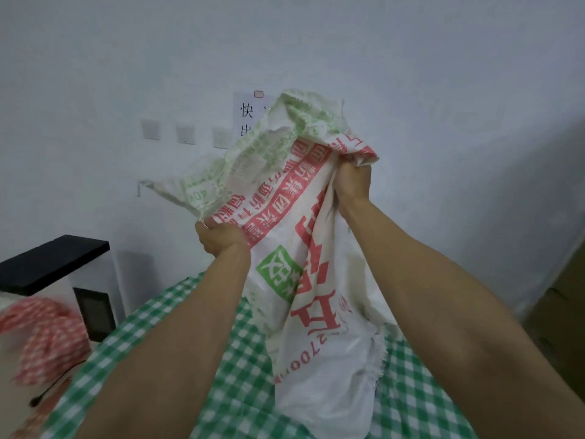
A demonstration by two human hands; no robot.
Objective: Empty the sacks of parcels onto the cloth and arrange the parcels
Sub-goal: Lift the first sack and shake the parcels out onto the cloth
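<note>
A white woven sack (285, 236) with red and green printing hangs upside down, its frayed mouth low over the green-and-white checked cloth (240, 369). My left hand (221, 240) grips the sack's bottom corner on the left. Higher up, my right hand (353, 182) grips the bunched bottom edge on the right. A white parcel (332, 384) shows at the sack's open mouth, just above the cloth. The inside of the sack is hidden.
A red-and-white checked cloth (47, 334) lies bunched at the left on a white surface. Behind it stands a white appliance with a black top (53, 264). Wall switches (185, 134) and a paper notice (247, 115) are on the wall. Cardboard boxes (560, 312) stand at right.
</note>
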